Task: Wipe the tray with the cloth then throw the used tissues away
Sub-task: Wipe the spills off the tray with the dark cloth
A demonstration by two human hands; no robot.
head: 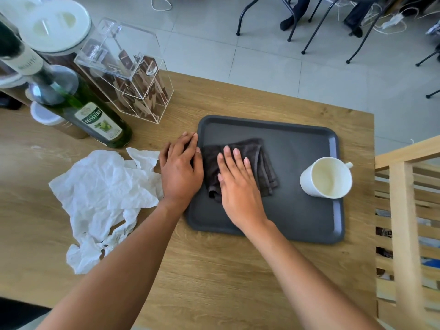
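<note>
A dark grey tray (297, 210) lies on the wooden table. On its left half sits a folded dark cloth (259, 158), and my right hand (238, 184) presses flat on it with the fingers spread. My left hand (179, 167) rests on the tray's left rim, fingers together, steadying it. Crumpled white tissues (102, 194) lie on the table to the left of the tray, just beside my left wrist. A white cup (326, 177) stands on the right side of the tray.
A green syrup bottle (95, 120), a clear acrylic box of wooden stirrers (133, 91) and lidded jars (52, 27) crowd the far left. A wooden slatted rail (404, 210) borders the table's right edge. Chair legs and cables are on the floor beyond.
</note>
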